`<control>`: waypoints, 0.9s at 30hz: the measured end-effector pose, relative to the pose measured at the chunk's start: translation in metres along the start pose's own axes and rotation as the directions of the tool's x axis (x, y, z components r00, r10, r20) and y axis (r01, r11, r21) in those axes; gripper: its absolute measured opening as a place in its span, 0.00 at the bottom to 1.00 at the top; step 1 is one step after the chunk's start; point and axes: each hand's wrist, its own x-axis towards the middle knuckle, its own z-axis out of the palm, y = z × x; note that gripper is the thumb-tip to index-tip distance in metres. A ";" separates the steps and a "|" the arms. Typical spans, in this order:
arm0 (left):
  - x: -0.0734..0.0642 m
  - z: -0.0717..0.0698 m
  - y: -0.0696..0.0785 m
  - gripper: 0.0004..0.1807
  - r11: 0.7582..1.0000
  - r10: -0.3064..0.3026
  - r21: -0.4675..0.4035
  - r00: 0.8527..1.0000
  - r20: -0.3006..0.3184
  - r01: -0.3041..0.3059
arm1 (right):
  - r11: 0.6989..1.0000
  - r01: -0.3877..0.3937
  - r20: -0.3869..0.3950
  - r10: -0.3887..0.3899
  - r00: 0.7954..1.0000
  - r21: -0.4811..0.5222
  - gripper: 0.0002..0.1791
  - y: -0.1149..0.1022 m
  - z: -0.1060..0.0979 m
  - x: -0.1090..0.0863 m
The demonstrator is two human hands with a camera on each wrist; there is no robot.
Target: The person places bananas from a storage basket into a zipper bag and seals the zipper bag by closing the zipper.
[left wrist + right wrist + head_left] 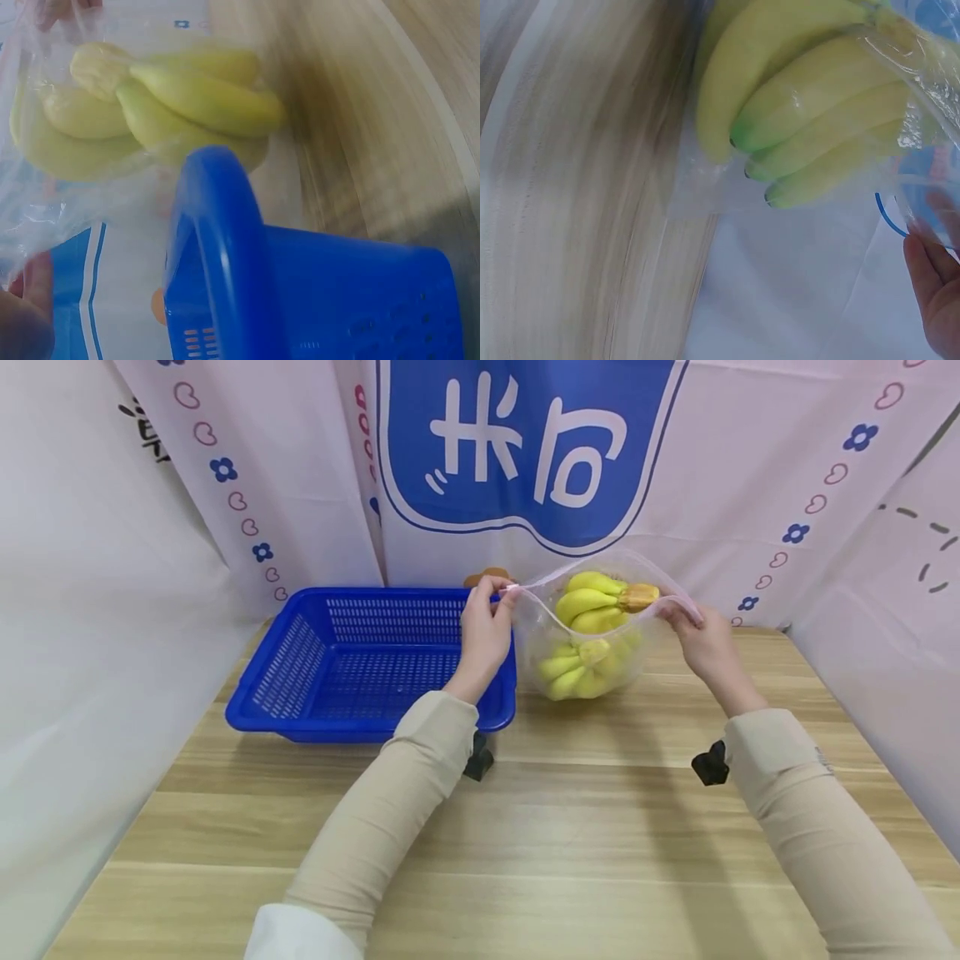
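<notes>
A clear zip bag (542,647) with a pink-tinted rim hangs between the two hands, its mouth spread apart. Inside it are bunches of bananas (588,602), one above the other, yellow with green tips in the right wrist view (817,120). My left hand (487,627) pinches the left corner of the rim, where a small pink zip slider shows. On the right side, my right hand (701,643) grips the rim between thumb and fingers. The left wrist view shows the bananas (195,97) through the plastic, close beside the basket.
A blue plastic basket (300,727) with slotted walls stands left of the bag, below the left forearm. Two black clips (710,764) are near the wrists. A white cloth with blue print (525,522) hangs behind the wooden table (570,860). An orange-brown shape peeks out behind the left hand.
</notes>
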 end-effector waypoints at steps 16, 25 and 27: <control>0.004 -0.008 -0.003 0.16 0.995 -0.099 0.001 0.995 0.022 0.099 | 0.753 -0.223 0.024 0.266 0.964 0.619 0.13 -0.001 -0.008 0.011; 0.009 -0.006 -0.003 0.15 0.996 -0.080 -0.051 0.997 0.004 0.080 | 0.732 -0.258 0.018 0.320 0.947 0.631 0.10 -0.007 -0.005 0.017; 0.009 -0.005 -0.003 0.15 0.993 -0.091 -0.072 0.996 0.010 0.091 | 0.746 -0.261 0.006 0.327 0.945 0.613 0.08 -0.007 -0.005 0.019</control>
